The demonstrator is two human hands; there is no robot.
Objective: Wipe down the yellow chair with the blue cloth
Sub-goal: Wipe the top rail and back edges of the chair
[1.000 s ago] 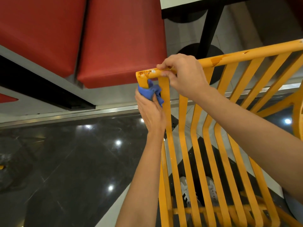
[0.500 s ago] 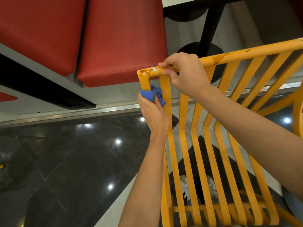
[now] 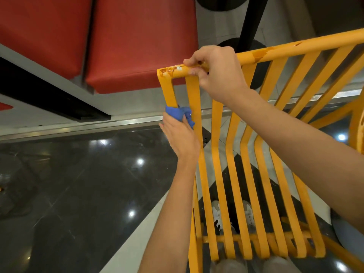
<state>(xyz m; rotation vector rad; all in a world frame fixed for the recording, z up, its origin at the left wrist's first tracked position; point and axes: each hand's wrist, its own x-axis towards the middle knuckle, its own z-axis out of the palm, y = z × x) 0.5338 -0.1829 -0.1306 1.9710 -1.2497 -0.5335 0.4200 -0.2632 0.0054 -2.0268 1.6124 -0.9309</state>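
The yellow chair (image 3: pixel 234 174) has a slatted metal back that fills the right half of the view. Its top rail is chipped and stained near the left corner. My right hand (image 3: pixel 218 73) grips that top rail just right of the corner. My left hand (image 3: pixel 181 134) holds the bunched blue cloth (image 3: pixel 178 113) wrapped around the outermost left upright, a short way below the corner. The cloth touches the upright and the neighbouring slat.
Red padded bench seats (image 3: pixel 118 36) lie beyond the chair at the upper left. A black table pedestal (image 3: pixel 250 22) stands behind the top rail. The floor is glossy dark tile (image 3: pixel 78 194) with pale strips. White shoes (image 3: pixel 218 213) show through the slats below.
My left hand has slid the blue cloth down the left upright, away from the top corner. My right hand keeps its grip on the top rail.
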